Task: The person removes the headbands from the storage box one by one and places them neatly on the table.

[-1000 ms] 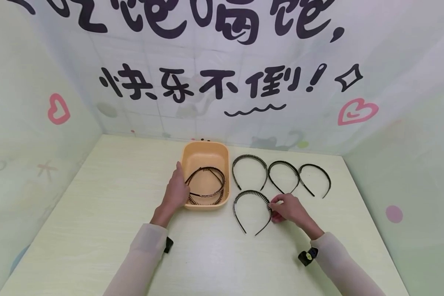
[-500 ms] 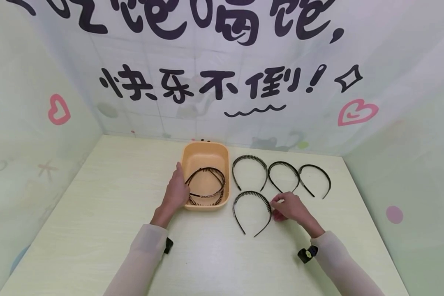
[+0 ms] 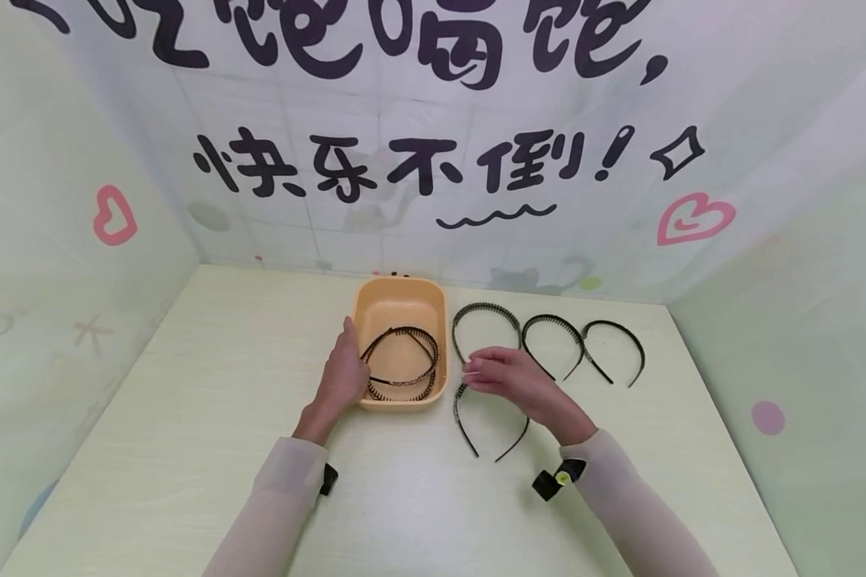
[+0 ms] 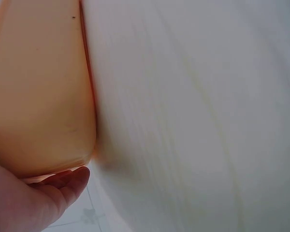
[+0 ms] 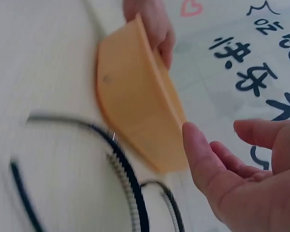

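Observation:
My left hand [image 3: 344, 373] grips the left wall of an orange plastic bin [image 3: 397, 304]; the left wrist view shows its fingers [image 4: 75, 182] curled at the bin's edge. Dark toothed headbands [image 3: 435, 365] lie overlapping inside the bin. My right hand [image 3: 514, 378] hovers over a black headband [image 3: 465, 425] on the table, hiding its toothed top. In the right wrist view, thumb and fingers [image 5: 200, 154] are spread apart with nothing between them. This hand is close to the bin's right side.
Behind the right hand, three more headbands lie in a row: one beside the bin [image 3: 486, 306], a middle one [image 3: 554, 319] and a right one [image 3: 624, 328]. The pale table [image 3: 418, 513] is bordered by printed curtain walls [image 3: 375, 232] at the back and sides.
My right hand has left the right side of the front headband and moved left and up, over its top towards the bin. The left hand and the bin have stayed put.

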The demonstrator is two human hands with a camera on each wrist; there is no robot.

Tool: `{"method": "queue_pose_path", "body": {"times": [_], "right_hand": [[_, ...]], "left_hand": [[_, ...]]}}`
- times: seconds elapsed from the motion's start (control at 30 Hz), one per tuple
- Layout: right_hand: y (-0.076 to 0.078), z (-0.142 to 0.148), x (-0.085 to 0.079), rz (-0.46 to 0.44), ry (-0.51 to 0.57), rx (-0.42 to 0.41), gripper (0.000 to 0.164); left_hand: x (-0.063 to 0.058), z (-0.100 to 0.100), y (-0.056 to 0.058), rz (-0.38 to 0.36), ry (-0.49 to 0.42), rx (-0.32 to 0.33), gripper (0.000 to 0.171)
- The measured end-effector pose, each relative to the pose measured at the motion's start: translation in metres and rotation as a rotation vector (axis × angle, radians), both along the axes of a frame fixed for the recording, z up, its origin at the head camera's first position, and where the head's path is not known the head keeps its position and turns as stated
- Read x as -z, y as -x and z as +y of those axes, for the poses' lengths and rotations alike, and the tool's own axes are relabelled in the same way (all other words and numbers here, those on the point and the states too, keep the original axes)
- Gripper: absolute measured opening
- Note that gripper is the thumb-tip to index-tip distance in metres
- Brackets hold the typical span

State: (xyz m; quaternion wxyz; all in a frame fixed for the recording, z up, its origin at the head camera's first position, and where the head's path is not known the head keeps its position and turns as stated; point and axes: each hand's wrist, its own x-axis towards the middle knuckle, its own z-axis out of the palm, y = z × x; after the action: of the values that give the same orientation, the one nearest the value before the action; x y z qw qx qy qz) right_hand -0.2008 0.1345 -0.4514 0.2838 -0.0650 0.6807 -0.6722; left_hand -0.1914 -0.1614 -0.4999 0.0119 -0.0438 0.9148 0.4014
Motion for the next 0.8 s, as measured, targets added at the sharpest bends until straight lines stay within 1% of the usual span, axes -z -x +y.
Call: {"method": "queue_pose_path", "body": {"times": [0.13,0.27,0.33,0.43,0.5,0.6,0.63,0.67,0.7,0.8], "right_hand": [[0.002,-0.022,-0.007,-0.137,0.205,-0.085,0.05],[0.004,-0.04,-0.015,-0.272,0.355,-0.119,0.053],[0.004,-0.047,-0.019,-0.334,0.395,-0.123,0.055],[0.001,-0.057,-0.023,-0.408,0.413,-0.111,0.058],[0.0,-0.064,-0.025,-0.439,0.408,-0.096,0.049],[-0.002,-0.075,-0.025,-0.45,0.398,-0.06,0.028],[-0.003,-0.078,-0.025,-0.448,0.396,-0.051,0.029],[-0.003,-0.081,-0.024,-0.449,0.392,-0.038,0.034],[-0.003,-0.084,-0.024,-0.449,0.387,-0.022,0.042],[-0.003,-0.091,-0.023,-0.446,0.362,0.015,0.075]], "left_hand": [[-0.001,0.0,0.0,-0.006,0.0,0.0,0.081],[-0.002,0.001,0.0,-0.008,-0.001,0.001,0.082],[-0.002,0.001,0.0,-0.014,-0.007,0.002,0.082],[-0.002,0.001,0.0,-0.021,-0.01,0.002,0.083],[-0.002,0.001,0.0,-0.022,-0.01,0.001,0.084],[-0.002,0.001,0.001,-0.017,-0.004,-0.001,0.083],[-0.002,0.001,0.001,-0.015,-0.004,-0.001,0.083],[-0.002,0.001,0.001,-0.014,-0.004,0.0,0.083],[-0.002,0.0,0.001,-0.012,-0.003,0.001,0.083],[-0.002,0.001,0.0,-0.006,-0.002,0.006,0.082]]}}
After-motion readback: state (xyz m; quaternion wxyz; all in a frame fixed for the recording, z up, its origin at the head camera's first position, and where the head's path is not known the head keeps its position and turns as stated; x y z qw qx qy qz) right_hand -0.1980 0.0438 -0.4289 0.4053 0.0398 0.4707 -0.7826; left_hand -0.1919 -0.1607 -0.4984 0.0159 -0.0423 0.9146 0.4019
